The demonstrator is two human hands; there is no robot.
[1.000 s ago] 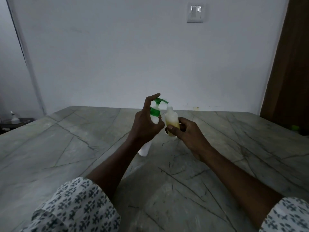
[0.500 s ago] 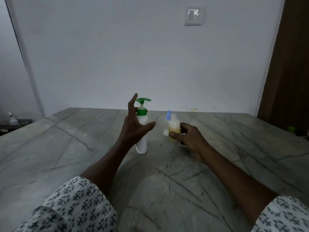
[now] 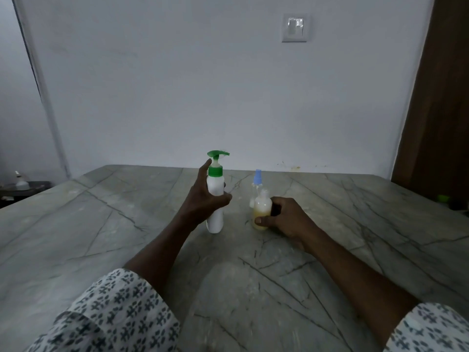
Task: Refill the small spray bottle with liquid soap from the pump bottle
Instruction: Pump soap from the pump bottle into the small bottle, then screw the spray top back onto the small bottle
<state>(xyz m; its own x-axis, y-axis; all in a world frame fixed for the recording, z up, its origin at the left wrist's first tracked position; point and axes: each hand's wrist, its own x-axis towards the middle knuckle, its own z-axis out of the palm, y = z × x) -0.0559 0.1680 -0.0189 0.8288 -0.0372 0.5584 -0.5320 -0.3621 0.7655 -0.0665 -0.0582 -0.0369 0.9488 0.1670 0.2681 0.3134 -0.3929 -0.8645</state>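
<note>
Bottles now stand apart on the table [image 3: 355,224] — left hand [image 3: 203,199] wraps the pump bottle [image 3: 215,199] again, right hand [image 3: 286,219] grips the spray bottle [image 3: 261,209] beside it — pumping paused, perhaps finished.

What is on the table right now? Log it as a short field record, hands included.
surface: grey veined stone table
pump bottle: white, green pump, upright on the table
left hand: wrapped around the pump bottle
small spray bottle: uncapped, yellowish liquid inside, standing on the table
right hand: gripping the small spray bottle
blue spray cap: standing just behind the small spray bottle
wall: light switch
</note>
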